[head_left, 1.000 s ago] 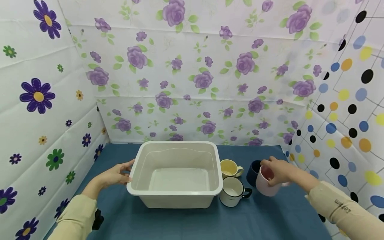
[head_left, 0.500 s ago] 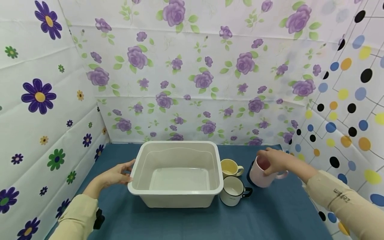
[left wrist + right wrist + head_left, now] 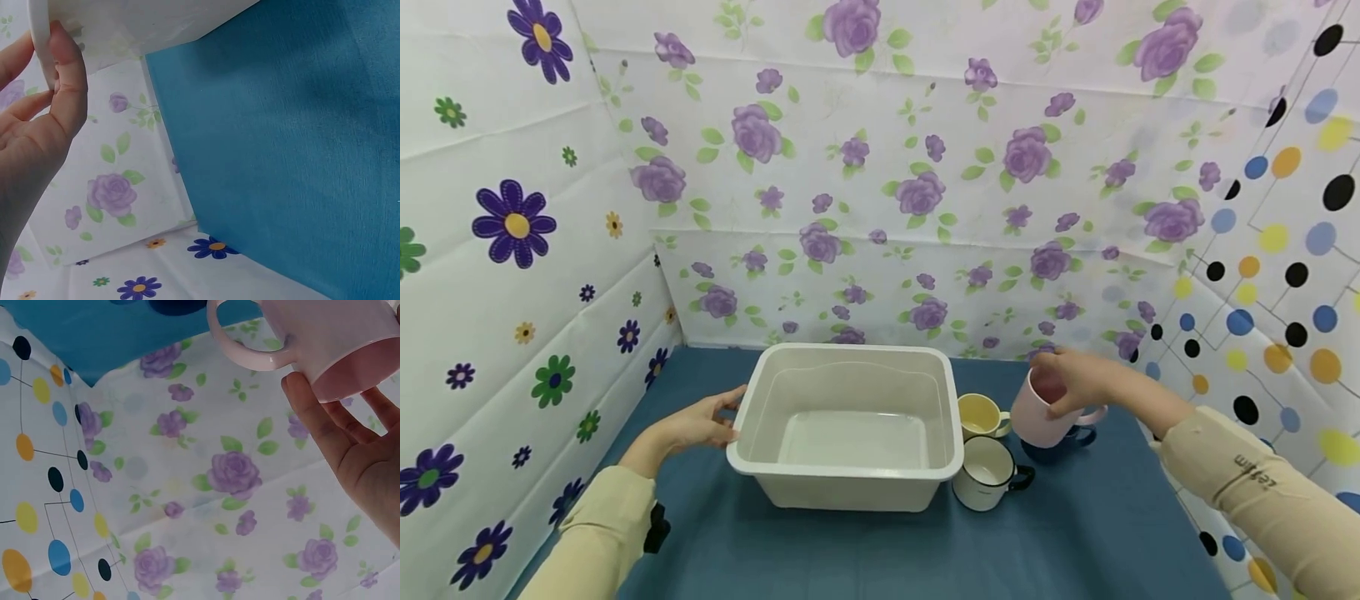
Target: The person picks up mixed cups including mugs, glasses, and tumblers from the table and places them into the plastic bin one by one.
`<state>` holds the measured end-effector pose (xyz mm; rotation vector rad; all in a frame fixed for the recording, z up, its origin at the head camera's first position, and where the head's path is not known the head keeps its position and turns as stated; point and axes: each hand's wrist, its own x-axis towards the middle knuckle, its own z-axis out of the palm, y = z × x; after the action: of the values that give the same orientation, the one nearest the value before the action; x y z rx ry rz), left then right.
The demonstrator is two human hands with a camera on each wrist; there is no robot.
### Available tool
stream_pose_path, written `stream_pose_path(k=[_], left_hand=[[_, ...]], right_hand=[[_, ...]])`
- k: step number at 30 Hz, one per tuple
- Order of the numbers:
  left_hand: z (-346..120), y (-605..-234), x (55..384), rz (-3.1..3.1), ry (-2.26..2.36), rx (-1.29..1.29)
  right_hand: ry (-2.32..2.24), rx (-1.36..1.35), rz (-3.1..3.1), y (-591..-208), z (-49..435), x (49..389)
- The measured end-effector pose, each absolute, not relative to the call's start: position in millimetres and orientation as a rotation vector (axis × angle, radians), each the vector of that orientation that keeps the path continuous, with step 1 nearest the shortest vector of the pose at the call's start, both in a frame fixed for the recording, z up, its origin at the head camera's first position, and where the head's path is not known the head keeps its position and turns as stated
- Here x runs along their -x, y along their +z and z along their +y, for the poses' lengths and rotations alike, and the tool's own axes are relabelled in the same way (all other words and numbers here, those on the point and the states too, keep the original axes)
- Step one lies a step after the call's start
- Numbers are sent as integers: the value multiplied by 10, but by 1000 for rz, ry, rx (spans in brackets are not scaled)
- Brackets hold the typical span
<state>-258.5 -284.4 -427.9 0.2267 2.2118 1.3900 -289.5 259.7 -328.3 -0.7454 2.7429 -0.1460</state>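
My right hand [image 3: 1078, 383] grips a pale pink mug [image 3: 1040, 419] by its rim, and the mug's handle points right. In the right wrist view the pink mug [image 3: 337, 337] is tilted, with the thumb and fingers at its rim. A dark blue mug [image 3: 1052, 452] stands behind and below it, mostly hidden; only its lower part and handle show. On the other side, my left hand [image 3: 696, 425] pinches the left rim of an off-white plastic basin [image 3: 850, 493]. The left wrist view shows the basin's rim [image 3: 41, 44] between thumb and fingers.
A yellow mug [image 3: 976, 410] and a white enamel mug [image 3: 977, 493] with a black rim and handle stand close along the basin's right side. A blue cloth [image 3: 760, 558] covers the table. Patterned sheets [image 3: 880, 167] wall it in at the back and both sides.
My right hand has carried the pink mug leftward and away from me, over the dark blue mug, toward the yellow mug. My left hand has stayed on the basin's rim. The view has shifted slightly.
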Motion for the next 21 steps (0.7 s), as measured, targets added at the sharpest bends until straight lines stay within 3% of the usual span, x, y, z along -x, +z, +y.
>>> stream_pose_path(k=[21], left_hand=[[-2916, -4364, 2650, 2235, 1473, -189]], right_hand=[[-60, 857, 2793, -2962, 2286, 2950]])
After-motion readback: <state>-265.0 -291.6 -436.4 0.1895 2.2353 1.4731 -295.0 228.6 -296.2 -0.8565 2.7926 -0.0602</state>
